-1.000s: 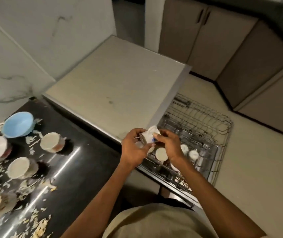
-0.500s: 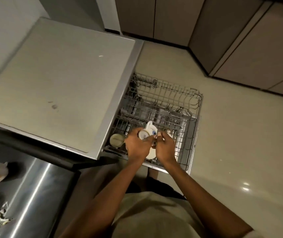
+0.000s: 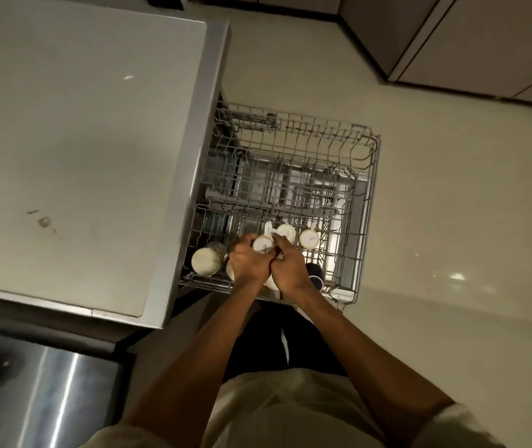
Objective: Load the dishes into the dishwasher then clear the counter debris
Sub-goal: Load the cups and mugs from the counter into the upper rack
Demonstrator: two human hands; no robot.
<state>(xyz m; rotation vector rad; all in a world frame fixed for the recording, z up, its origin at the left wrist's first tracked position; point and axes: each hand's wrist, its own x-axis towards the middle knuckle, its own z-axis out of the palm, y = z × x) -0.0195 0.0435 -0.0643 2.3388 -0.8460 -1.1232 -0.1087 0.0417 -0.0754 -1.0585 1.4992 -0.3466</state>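
A white mug (image 3: 263, 243) is upside down, its base showing, held over the near row of the pulled-out wire dishwasher rack (image 3: 368, 202). My left hand (image 3: 247, 264) grips its left side and my right hand (image 3: 285, 268) grips its right side. Two more upturned white mugs (image 3: 286, 232) (image 3: 309, 238) sit just behind in the same row. A cream cup (image 3: 205, 260) lies at the rack's near left corner. A dark blue cup (image 3: 315, 275) shows partly behind my right wrist.
The dishwasher's pale top (image 3: 74, 150) fills the left side. The black counter edge (image 3: 45, 392) shows at lower left with a bit of debris. Cabinet doors (image 3: 484, 40) stand at the upper right across the tiled floor (image 3: 452, 237).
My view has swung right from the littered counter to the rack. Both hands carried the mug down from the dishwasher's corner into the rack's near row.
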